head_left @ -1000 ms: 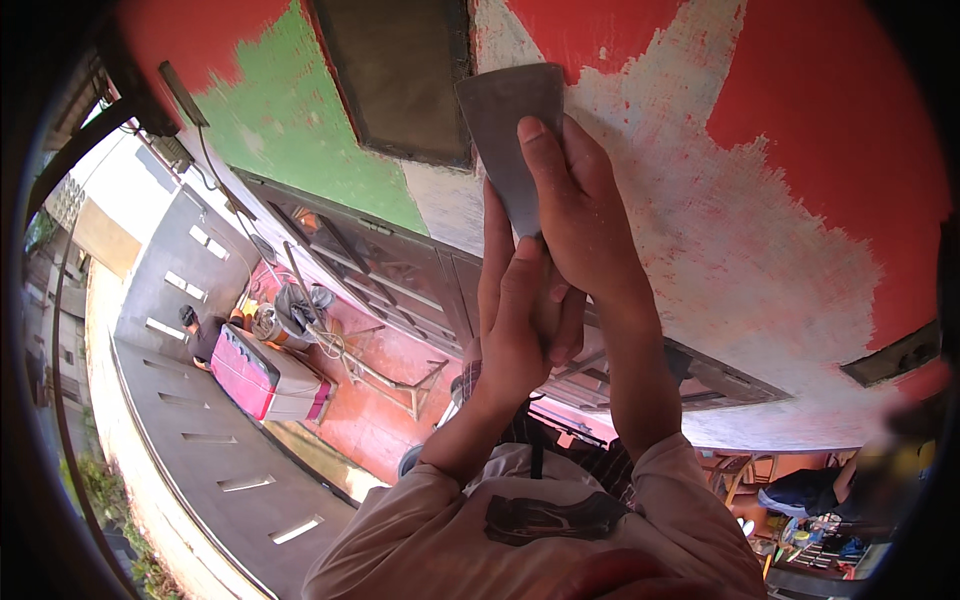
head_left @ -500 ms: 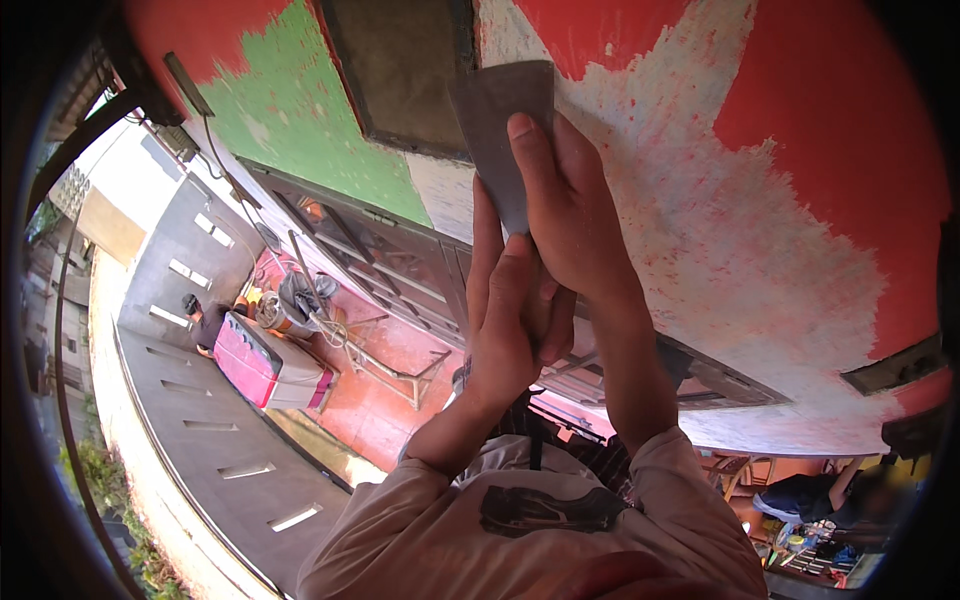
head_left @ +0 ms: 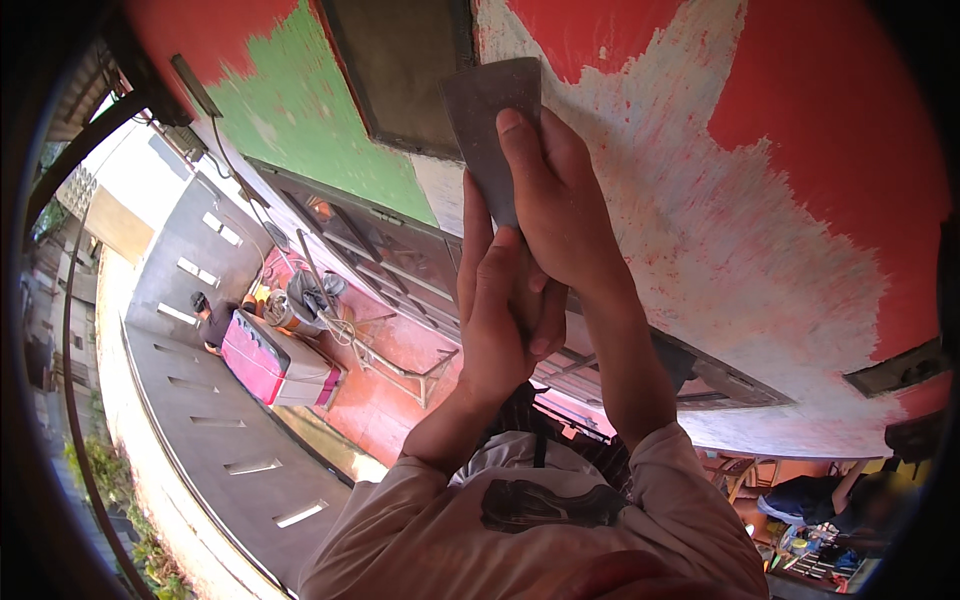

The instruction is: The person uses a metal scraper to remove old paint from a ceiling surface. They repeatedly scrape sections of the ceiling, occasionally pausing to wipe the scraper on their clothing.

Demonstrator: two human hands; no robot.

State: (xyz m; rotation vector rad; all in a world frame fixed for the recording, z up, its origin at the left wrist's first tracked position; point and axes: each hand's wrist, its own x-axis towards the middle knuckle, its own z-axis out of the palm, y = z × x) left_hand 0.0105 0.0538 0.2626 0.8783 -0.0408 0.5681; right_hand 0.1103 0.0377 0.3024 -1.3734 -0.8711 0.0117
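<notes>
A paint scraper [head_left: 478, 120] with a wide dark metal blade is held up in front of me, its broad edge pointing away. My left hand [head_left: 495, 330] is closed around the handle, thumb lying along it. Higher up, my right hand [head_left: 565, 205] grips the same tool, its thumb pressed on the flat of the blade. Behind it stands a wall [head_left: 640, 190] with patchy red paint and a scraped whitish area; green paint covers the part to the left. Whether the blade touches the wall I cannot tell. Fingers hide most of the handle.
A dark-framed panel [head_left: 400, 70] is set in the wall beside the blade. Lower down run framed windows [head_left: 385, 245]. At left, a person [head_left: 212, 322] is near a large pink and pale box [head_left: 270, 362] and a metal frame [head_left: 410, 372]. Another person [head_left: 815, 497] is at lower right.
The scraper and both hands have shifted slightly left in the view. The surroundings at left have moved slightly right. Both hands keep their grip.
</notes>
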